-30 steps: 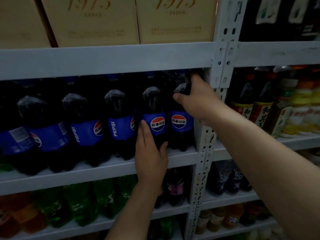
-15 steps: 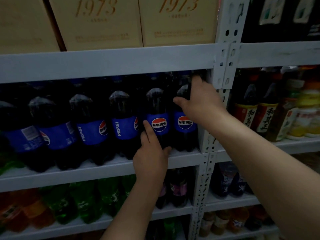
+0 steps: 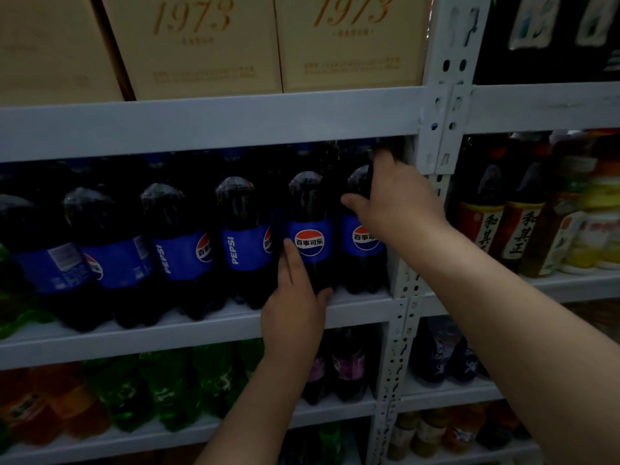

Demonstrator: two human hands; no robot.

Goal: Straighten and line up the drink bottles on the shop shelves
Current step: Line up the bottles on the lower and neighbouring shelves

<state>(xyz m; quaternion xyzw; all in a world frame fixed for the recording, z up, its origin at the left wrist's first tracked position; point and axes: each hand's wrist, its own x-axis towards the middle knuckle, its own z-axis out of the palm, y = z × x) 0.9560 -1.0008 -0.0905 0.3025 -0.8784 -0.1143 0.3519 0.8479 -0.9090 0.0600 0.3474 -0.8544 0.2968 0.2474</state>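
A row of dark Pepsi bottles with blue labels stands on the middle grey shelf. My left hand grips the lower body of the second bottle from the right, thumb on its right side, fingers on its left. My right hand grips the shoulder of the rightmost bottle, beside the shelf post; its fingers reach behind the neck and are partly hidden. Both these labels face front with the logo. Bottles further left show labels turned sideways.
A perforated grey upright post stands right of the Pepsi row. Beige boxes marked 1973 sit on the shelf above. Green and orange bottles fill the shelf below. Tea and juice bottles stand in the right bay.
My left hand's fingers have closed more around the second bottle. The right hand stays on the rightmost bottle. The view has shifted slightly, moving the row to the right in the frame.
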